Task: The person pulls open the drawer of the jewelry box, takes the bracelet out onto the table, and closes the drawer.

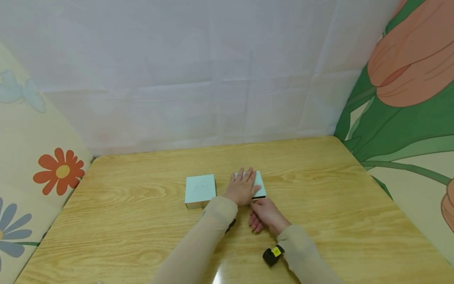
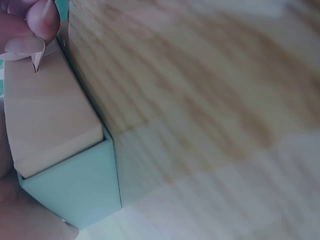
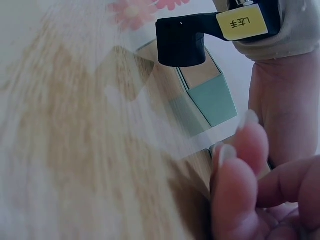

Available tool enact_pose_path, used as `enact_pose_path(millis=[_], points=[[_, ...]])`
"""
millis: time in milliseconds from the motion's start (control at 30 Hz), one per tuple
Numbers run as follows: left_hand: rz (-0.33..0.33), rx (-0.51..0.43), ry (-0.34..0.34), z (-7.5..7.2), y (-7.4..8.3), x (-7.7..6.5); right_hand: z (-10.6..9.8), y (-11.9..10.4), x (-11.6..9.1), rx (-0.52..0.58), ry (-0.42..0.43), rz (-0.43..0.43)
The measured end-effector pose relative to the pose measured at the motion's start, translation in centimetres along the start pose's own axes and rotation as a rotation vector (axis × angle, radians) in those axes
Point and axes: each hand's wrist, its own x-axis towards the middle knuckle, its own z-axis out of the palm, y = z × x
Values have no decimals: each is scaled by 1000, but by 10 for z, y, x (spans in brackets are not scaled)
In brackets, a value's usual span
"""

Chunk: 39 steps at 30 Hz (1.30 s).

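Two pale-blue boxes on a wood-grain surface (image 1: 142, 221), worked by a seated-height pair of sleeved arms. The right-hand box (image 1: 260, 182) lies near the middle of the surface, flat beneath the left hand (image 1: 242, 190), whose fingers are spread across its top. The right hand (image 1: 267, 215), at the near edge of the same box, pinches a small pale tab (image 2: 38, 55) between thumb and finger; the tab projects from the box's beige side. The second box (image 1: 200, 188) rests just to the left, apart from the first. A black wrist camera (image 1: 272, 255) hangs by the right sleeve (image 1: 301, 248). Behind stands a white cloth (image 1: 213, 79), flanked by a flower-painted wall (image 1: 21, 134) at left.
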Motion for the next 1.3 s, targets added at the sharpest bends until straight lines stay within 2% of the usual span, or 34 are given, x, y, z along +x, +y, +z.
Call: enact_pose_path(millis=[1300], points=[[16,-8,19,-2,0,-6,-4,1,-5,-32,-64,-40]])
